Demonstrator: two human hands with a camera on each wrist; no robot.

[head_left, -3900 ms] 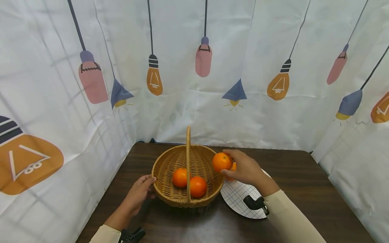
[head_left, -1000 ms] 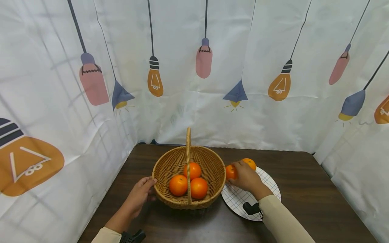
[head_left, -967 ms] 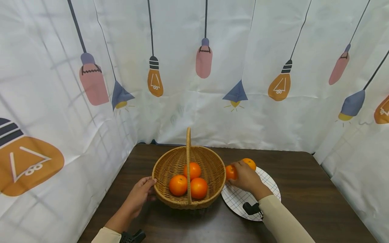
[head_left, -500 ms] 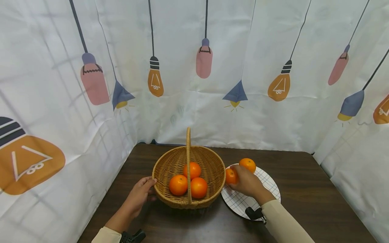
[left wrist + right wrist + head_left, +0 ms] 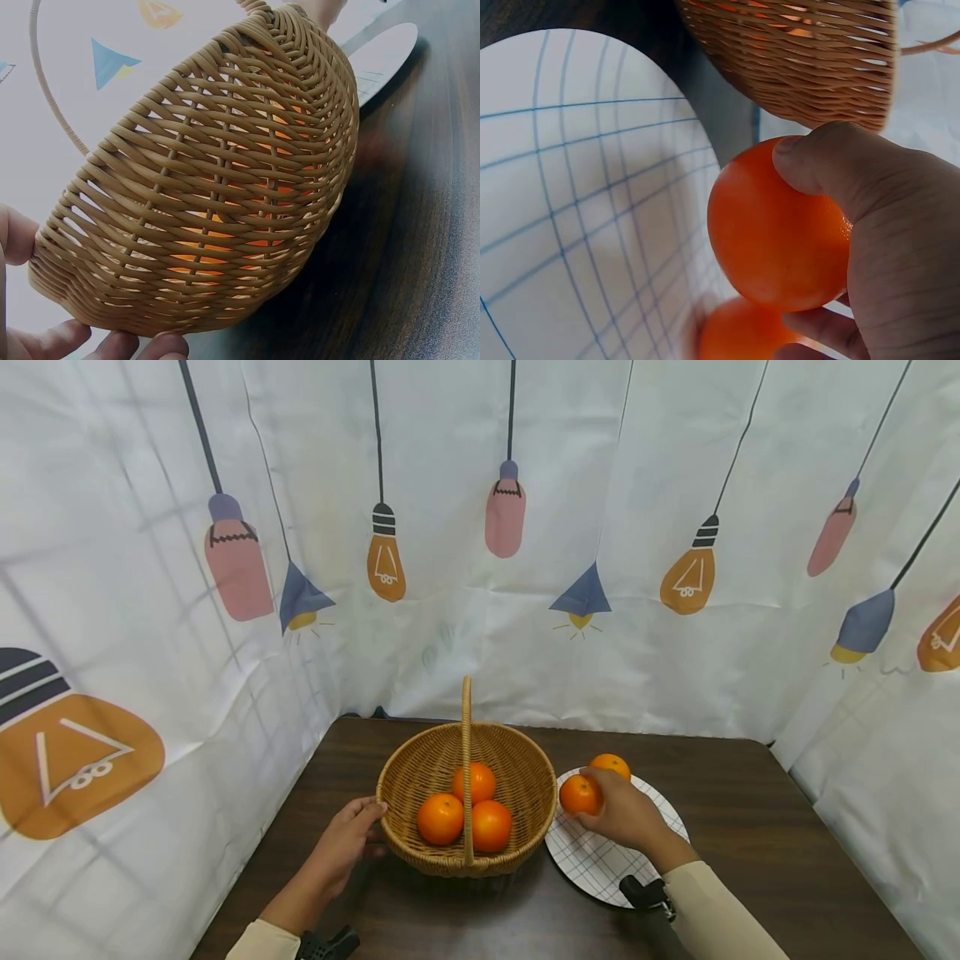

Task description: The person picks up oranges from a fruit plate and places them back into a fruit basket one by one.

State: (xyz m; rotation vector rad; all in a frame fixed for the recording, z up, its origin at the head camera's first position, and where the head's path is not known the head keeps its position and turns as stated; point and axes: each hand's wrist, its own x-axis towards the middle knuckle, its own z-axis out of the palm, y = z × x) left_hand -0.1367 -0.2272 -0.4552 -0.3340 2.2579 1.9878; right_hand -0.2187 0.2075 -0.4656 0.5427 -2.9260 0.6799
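In the head view my left hand (image 5: 347, 839) grips the left rim of a wicker basket (image 5: 408, 777). The left wrist view shows the thumb on one side of the rim and fingertips against the basket's (image 5: 195, 172) outer wall. Three oranges lie inside, including a front left orange (image 5: 440, 818) and a front right orange (image 5: 491, 826). My right hand (image 5: 626, 810) holds another orange (image 5: 581, 795) over the plate (image 5: 600, 864), thumb on one side and fingers round the other. Behind it, one more orange (image 5: 611, 766) sits at the plate's far part. The right wrist view shows the held orange (image 5: 780, 225) close up.
The round white plate with blue grid lines stands right beside the basket on a dark wooden table (image 5: 750, 827). The basket's tall handle (image 5: 467, 760) arches over its middle. A white curtain (image 5: 450, 635) printed with lamps hangs behind and along the sides.
Since the oldest frame, the orange then held at the basket's rim has come to lie inside. My right hand now holds another orange, shifted slightly right lately. The left hand stays put.
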